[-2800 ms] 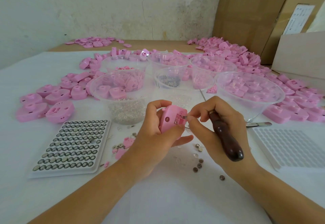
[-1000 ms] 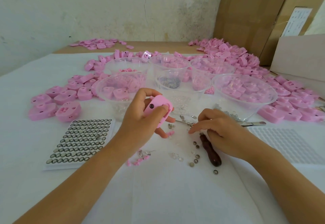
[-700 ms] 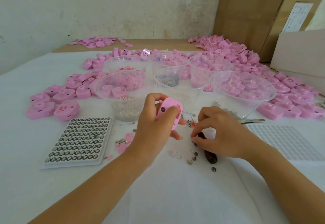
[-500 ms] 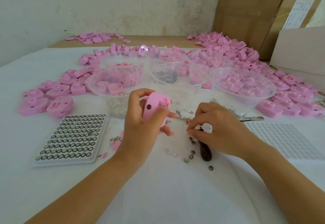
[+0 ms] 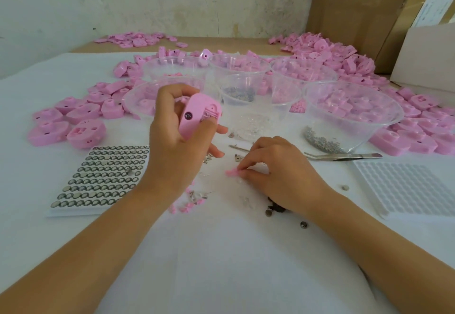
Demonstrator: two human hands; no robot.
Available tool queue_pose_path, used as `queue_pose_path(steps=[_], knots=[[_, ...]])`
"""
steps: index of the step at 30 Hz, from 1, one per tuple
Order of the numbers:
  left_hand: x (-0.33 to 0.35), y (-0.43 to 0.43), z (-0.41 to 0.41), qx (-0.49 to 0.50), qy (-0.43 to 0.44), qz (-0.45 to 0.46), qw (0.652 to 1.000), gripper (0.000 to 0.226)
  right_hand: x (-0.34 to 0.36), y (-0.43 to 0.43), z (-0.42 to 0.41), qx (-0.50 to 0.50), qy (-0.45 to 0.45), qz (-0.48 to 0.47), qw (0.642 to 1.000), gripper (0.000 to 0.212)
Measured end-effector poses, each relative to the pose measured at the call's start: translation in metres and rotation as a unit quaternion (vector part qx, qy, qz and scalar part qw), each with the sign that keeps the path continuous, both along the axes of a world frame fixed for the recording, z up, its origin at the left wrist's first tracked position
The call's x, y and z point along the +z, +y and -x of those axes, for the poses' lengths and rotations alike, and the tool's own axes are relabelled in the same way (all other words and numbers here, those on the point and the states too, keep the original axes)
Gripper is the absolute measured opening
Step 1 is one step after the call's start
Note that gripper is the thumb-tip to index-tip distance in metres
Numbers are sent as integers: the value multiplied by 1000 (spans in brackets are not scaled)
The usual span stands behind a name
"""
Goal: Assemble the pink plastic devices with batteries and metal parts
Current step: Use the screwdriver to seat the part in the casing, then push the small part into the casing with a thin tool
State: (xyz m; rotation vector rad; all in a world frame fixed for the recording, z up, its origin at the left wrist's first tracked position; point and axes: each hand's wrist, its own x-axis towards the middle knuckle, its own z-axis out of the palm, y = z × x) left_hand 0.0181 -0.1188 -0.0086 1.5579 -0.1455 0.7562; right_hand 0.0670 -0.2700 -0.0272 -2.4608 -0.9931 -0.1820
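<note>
At the centre of the frame, a left hand is curled around a pink device and holds it up over the white table. The device's open side, with metal parts showing, faces right. Just below and to the right, the right hand pinches a small pink piece between thumb and fingertips, low against the table. A tray of button batteries lies at the left and tweezers at the right, with clear bowls of parts behind. The step appears to be lifting this piece to fit it into the device. A light pinch at the piece's edges should serve best, with the left hand keeping the opening steady and turned toward it.
</note>
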Motion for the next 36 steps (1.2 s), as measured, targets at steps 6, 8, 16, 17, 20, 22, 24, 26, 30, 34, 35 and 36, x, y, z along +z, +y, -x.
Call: queue_pose_path(steps=[6,8,16,17,20,22,24,26,30,34,35,36], knots=[[3,10,-1,10,1,-32,999,30,1,-1,5,12,-54,-11,998,19],[3,10,-1,6,3,-38,999,31,5,4,17,110,-58,-27,992,20],[2,11,-1,-6,16,-41,999,31,-2,31,34,183,6,-4,983,13],[1,11,-1,-9,16,-38,999,31,-3,33,33,176,9,-17,984,12],[1,10,-1,-14,13,-39,999,31,-4,34,30,160,15,-34,986,9],[1,10,-1,-12,15,-38,999,30,-2,34,32,143,5,-8,990,12],[2,10,-1,-8,15,-36,999,30,1,33,35,149,-29,39,988,19],[4,11,0,-3,5,-31,1000,29,4,31,38,149,-54,81,984,26],[7,14,-1,16,-13,-12,1000,29,4,28,40,110,-36,69,991,21],[5,13,-1,34,-16,-13,999,29,6,22,28,63,-16,-103,993,8],[4,12,-1,38,-16,-10,999,28,7,19,25,41,9,-155,987,10],[4,10,-2,40,-14,-4,999,28,10,16,22,23,42,-201,978,14]])
